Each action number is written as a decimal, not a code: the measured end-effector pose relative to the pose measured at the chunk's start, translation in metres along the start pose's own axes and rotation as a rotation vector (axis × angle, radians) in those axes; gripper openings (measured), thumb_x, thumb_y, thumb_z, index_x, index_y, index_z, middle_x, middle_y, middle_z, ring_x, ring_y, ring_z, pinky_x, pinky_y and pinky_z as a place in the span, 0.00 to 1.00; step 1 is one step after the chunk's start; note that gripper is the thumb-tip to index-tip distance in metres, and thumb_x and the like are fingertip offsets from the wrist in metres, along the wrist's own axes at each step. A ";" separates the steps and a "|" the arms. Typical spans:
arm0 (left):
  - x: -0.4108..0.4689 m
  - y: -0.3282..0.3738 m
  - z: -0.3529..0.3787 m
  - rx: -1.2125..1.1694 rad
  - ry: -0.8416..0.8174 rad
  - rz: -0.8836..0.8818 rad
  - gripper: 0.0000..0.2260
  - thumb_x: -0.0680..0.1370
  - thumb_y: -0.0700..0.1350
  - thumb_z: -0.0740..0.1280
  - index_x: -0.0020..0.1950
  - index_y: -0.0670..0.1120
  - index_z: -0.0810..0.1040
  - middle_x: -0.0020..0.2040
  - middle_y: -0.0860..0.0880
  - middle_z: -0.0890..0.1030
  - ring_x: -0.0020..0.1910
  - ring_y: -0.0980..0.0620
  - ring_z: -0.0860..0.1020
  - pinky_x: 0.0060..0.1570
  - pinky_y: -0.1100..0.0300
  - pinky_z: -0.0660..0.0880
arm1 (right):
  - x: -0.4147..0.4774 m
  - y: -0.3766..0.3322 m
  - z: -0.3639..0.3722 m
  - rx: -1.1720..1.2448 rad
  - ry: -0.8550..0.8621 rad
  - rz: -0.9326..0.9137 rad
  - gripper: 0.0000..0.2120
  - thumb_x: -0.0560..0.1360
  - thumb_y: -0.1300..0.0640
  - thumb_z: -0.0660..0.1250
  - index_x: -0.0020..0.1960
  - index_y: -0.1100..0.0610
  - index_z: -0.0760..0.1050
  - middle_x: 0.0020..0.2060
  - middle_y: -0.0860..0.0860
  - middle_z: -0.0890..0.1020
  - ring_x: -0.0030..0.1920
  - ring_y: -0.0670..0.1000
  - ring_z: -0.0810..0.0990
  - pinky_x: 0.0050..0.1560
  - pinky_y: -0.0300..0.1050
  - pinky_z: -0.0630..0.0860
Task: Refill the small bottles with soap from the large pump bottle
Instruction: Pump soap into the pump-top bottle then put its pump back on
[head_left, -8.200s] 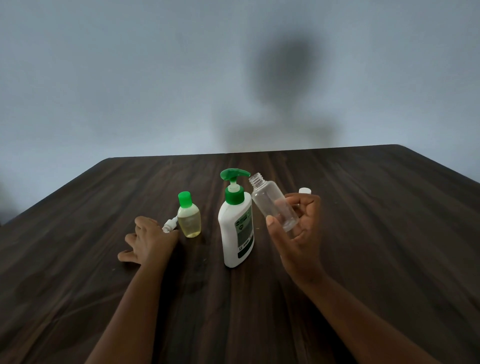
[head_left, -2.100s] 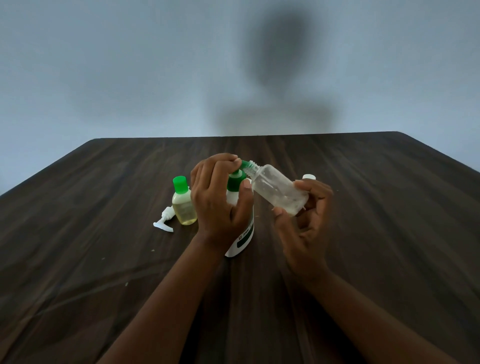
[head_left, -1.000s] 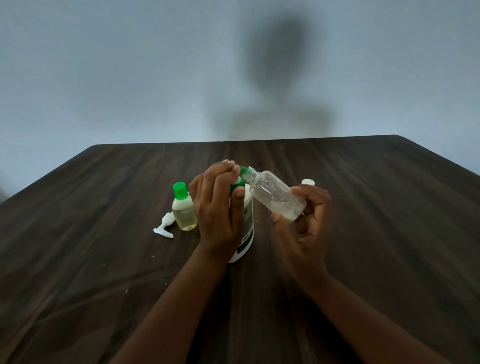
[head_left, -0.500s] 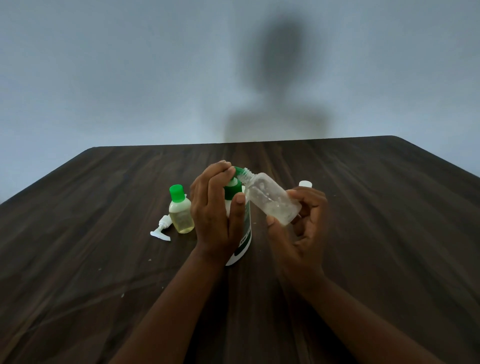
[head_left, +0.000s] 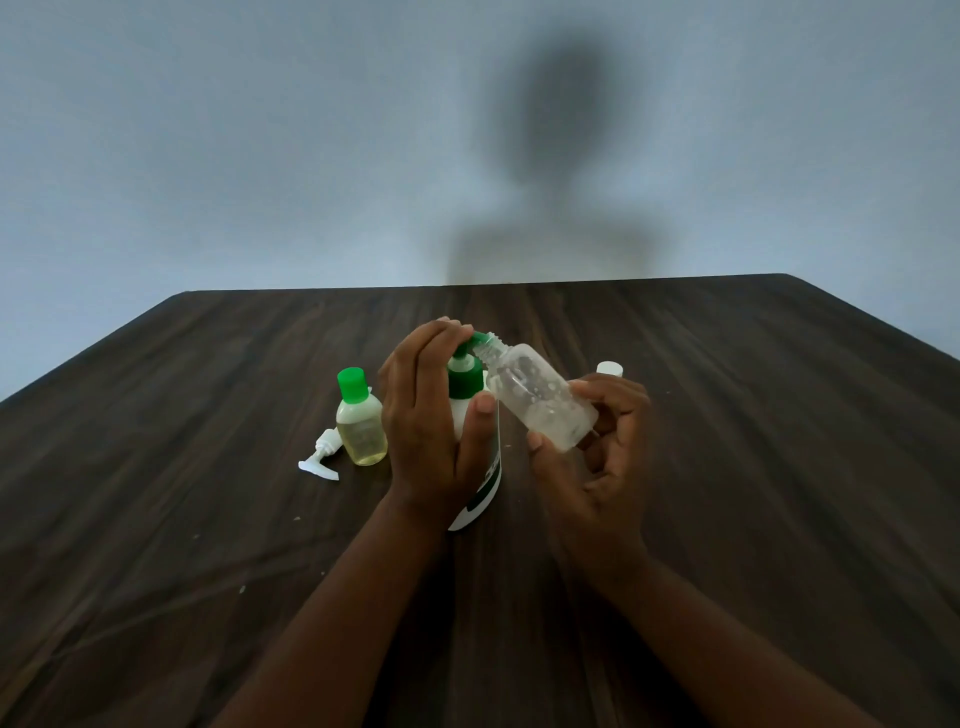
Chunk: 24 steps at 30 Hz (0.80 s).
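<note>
The large white pump bottle (head_left: 483, 488) with a green pump head stands mid-table. My left hand (head_left: 428, 415) wraps it, fingers over the pump head and thumb against its front. My right hand (head_left: 597, 467) grips a small clear bottle (head_left: 537, 400), tilted with its open neck at the green spout; whitish soap and bubbles sit in its lower end. Left of the pump bottle stands a small yellow-filled bottle (head_left: 359, 423) with a green cap.
A loose white pump top (head_left: 319, 460) lies on the dark wooden table (head_left: 208, 519) by the yellow bottle. A small white cap (head_left: 609, 369) sits behind my right hand. A grey wall rises beyond the table's far edge.
My left hand came from the table onto the pump head. The clear bottle, empty earlier, now holds whitish soap with its neck at the spout. The last second shows little movement.
</note>
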<state>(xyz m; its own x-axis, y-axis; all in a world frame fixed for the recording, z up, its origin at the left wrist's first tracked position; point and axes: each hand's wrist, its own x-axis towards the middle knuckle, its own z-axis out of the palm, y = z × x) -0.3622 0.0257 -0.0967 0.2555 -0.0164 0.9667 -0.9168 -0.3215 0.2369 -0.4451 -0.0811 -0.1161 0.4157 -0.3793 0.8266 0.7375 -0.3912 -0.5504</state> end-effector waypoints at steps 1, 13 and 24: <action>0.000 0.001 0.000 -0.001 0.003 -0.005 0.23 0.81 0.57 0.49 0.59 0.40 0.71 0.58 0.46 0.72 0.58 0.48 0.73 0.55 0.49 0.72 | 0.000 0.000 0.000 -0.004 0.008 0.001 0.18 0.70 0.60 0.68 0.56 0.58 0.68 0.52 0.51 0.71 0.52 0.42 0.74 0.50 0.34 0.74; 0.000 0.001 -0.001 -0.034 -0.052 0.003 0.24 0.81 0.58 0.50 0.63 0.40 0.69 0.64 0.45 0.69 0.66 0.51 0.68 0.65 0.58 0.67 | -0.001 -0.001 0.000 -0.026 0.006 -0.012 0.19 0.70 0.60 0.70 0.58 0.53 0.68 0.53 0.53 0.72 0.53 0.44 0.75 0.52 0.35 0.75; -0.002 0.002 0.001 -0.028 -0.080 0.010 0.26 0.81 0.60 0.49 0.67 0.40 0.66 0.66 0.45 0.67 0.70 0.47 0.66 0.68 0.56 0.65 | -0.001 -0.003 0.000 -0.046 0.001 -0.014 0.19 0.70 0.61 0.71 0.57 0.54 0.68 0.53 0.50 0.72 0.54 0.44 0.75 0.52 0.34 0.75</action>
<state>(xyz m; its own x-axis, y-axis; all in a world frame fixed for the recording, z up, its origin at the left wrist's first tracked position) -0.3645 0.0244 -0.0982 0.2688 -0.0956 0.9584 -0.9275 -0.2941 0.2308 -0.4481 -0.0798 -0.1155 0.4045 -0.3743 0.8344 0.7180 -0.4351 -0.5433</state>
